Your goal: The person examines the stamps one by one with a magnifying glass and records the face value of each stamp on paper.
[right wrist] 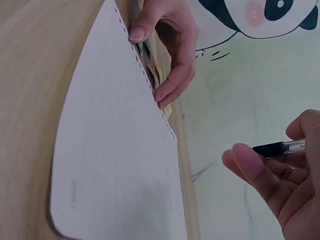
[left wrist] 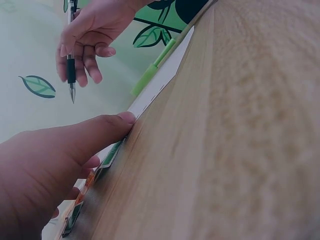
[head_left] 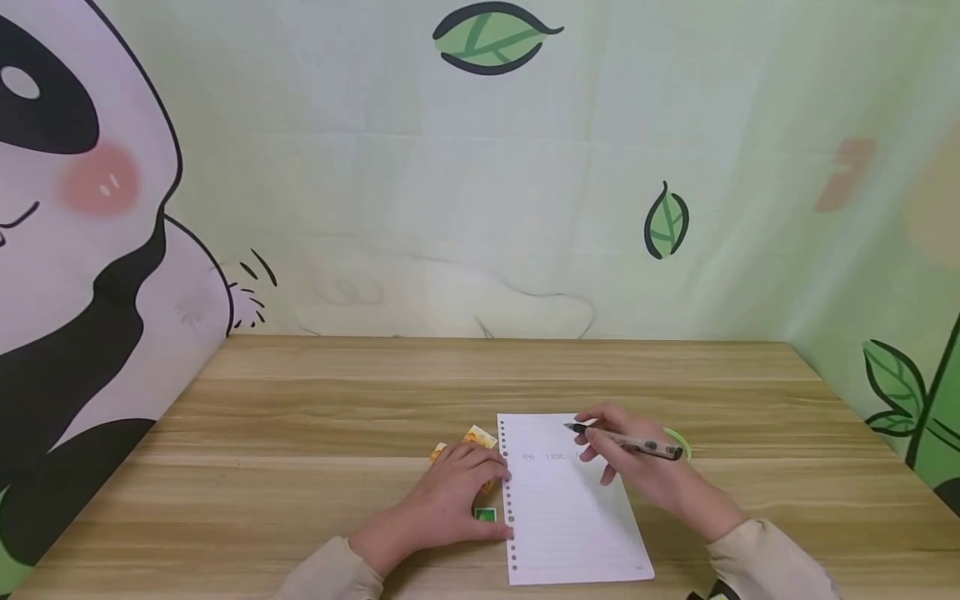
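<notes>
A white lined sheet of loose-leaf paper (head_left: pixel 573 533), with punched holes down its left edge and faint handwriting near its top, lies on the wooden table. My left hand (head_left: pixel 453 504) rests at that edge, thumb and fingertips touching the paper. Under and beside this hand are small orange-yellow cards (head_left: pixel 480 435) and a green card (head_left: pixel 486 515), partly covered by the fingers. Above the upper right of the sheet, my right hand (head_left: pixel 645 467) holds a clear-barrelled pen (head_left: pixel 663 450) with a black grip. Its tip points left and is off the paper, as the left wrist view shows.
A light green object (left wrist: pixel 145 78) with a thin rod-like end lies beyond the paper, mostly hidden behind the right hand in the head view. The wooden table (head_left: pixel 300 417) meets a pale wall covering (head_left: pixel 360 183) printed with a panda and leaves.
</notes>
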The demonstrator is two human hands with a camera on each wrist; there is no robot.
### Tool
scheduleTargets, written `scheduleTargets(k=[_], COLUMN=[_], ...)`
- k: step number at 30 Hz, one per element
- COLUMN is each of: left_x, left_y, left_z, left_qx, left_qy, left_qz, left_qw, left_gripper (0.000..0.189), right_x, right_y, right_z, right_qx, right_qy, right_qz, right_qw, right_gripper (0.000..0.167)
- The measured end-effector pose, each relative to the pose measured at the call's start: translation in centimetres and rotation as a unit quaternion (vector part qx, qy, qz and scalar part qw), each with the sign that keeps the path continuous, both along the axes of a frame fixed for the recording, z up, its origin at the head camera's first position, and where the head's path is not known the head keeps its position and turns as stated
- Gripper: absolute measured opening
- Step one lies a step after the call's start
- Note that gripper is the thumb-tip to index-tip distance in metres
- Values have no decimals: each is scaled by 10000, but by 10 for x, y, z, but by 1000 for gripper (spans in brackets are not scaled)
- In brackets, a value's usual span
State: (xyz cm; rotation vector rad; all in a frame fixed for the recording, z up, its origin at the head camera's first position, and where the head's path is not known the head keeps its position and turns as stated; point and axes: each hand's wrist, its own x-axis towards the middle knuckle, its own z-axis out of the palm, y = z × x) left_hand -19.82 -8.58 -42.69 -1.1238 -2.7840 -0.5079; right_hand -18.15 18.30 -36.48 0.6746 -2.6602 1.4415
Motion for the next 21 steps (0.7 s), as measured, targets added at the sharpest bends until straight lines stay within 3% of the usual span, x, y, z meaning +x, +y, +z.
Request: scheduleTargets(k=[6, 15, 21], left_x=[0, 0, 0], left_y=[0, -1, 0], left_z=[1, 3, 2], left_qx=[7, 18, -37], left_qy=[-12, -63, -49], left_qz=[-8, -9, -6], left_qw=[10000, 10000, 10000], left_gripper=[56, 56, 56], right_x=[-6, -11, -13], right_y=[-9, -27, -36], right_z=[-1, -11, -21], right_qx=[-267, -398, -454], right_qy=[-591, -701, -1100], right_qz=[-132, 20, -78], right_qw=[9978, 9967, 9929], right_gripper=[20, 16, 22])
